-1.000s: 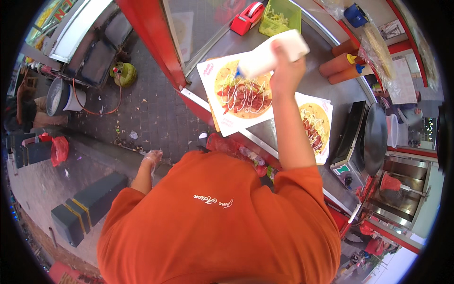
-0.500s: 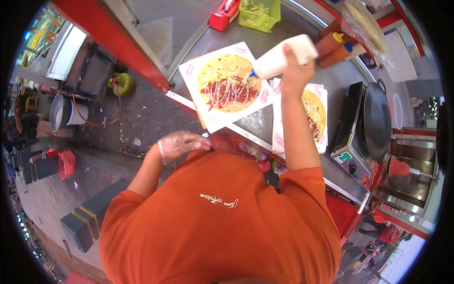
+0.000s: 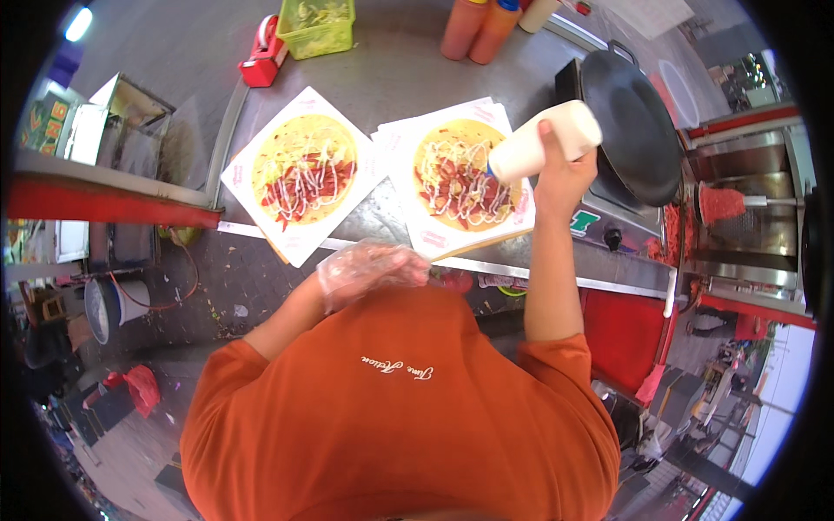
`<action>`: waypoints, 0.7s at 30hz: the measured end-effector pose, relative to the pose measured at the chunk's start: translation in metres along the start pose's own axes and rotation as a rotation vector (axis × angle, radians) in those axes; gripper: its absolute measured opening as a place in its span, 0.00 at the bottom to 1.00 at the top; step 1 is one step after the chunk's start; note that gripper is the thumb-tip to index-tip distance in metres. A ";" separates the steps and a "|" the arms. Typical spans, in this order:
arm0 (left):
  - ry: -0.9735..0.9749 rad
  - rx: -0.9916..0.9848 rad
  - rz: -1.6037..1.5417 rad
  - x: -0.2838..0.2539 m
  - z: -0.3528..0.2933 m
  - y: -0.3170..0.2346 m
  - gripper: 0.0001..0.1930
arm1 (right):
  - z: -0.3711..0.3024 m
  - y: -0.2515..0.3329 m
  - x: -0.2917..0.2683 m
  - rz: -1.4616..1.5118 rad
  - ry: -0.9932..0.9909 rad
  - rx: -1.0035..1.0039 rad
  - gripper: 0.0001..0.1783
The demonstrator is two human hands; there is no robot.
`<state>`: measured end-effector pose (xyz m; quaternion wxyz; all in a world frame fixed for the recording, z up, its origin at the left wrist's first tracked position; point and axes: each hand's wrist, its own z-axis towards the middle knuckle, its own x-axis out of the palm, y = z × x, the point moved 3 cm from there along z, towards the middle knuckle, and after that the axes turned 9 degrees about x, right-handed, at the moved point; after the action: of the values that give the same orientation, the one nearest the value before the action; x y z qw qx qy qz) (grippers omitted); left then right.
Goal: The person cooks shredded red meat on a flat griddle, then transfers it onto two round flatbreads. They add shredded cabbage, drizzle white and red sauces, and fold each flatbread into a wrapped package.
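My right hand [image 3: 565,182] is wrapped around a white squeeze bottle [image 3: 543,139] tilted with its blue nozzle down. The nozzle is over the right-hand flatbread [image 3: 450,137], which carries red strips, shredded greens and zigzag lines of white sauce. That flatbread lies on printed white paper [image 3: 432,236]. Another topped flatbread [image 3: 282,148] with similar sauce lines lies to the left, on its own paper sheet. In a clear plastic glove, my left hand [image 3: 369,271] rests by the counter's near edge, below the papers. Its fingers are loosely extended, with nothing visible in them.
A green basket [image 3: 317,39] of shredded greens and a red tape dispenser [image 3: 263,56] stand at the far left. Orange sauce bottles [image 3: 479,33] stand at the back. To the right, a black pan [image 3: 630,126] sits on a stove [image 3: 599,230]. A metal counter [image 3: 382,74] supports these.
My right hand has carried the squeeze bottle from the left flatbread to the right one, which now shows sauce lines. The view has shifted, and my left hand sits closer to the counter edge.
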<state>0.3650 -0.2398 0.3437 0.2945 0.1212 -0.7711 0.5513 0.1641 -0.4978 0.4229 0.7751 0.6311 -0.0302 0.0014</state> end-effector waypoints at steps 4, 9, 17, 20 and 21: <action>-0.002 -0.119 -0.264 0.033 0.061 0.013 0.32 | -0.029 0.019 0.000 -0.141 -0.028 -0.018 0.22; -0.149 -0.094 -0.753 0.018 0.114 -0.034 0.26 | -0.106 0.034 0.021 -0.615 0.814 -0.464 0.39; -0.808 0.973 1.062 -0.094 0.225 -0.181 0.46 | 0.074 -0.088 0.089 -0.173 0.362 -0.052 0.43; -0.933 1.272 1.139 -0.145 0.259 -0.195 0.51 | 0.159 -0.104 0.138 -0.245 0.133 -0.032 0.46; -0.914 1.167 1.072 -0.144 0.269 -0.201 0.52 | 0.179 -0.110 0.141 -0.272 0.060 0.005 0.47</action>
<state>0.4967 -0.5810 0.3568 -0.4430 0.0829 -0.3645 0.8149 0.3009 -0.7007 0.3582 0.7671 0.6310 0.0791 -0.0847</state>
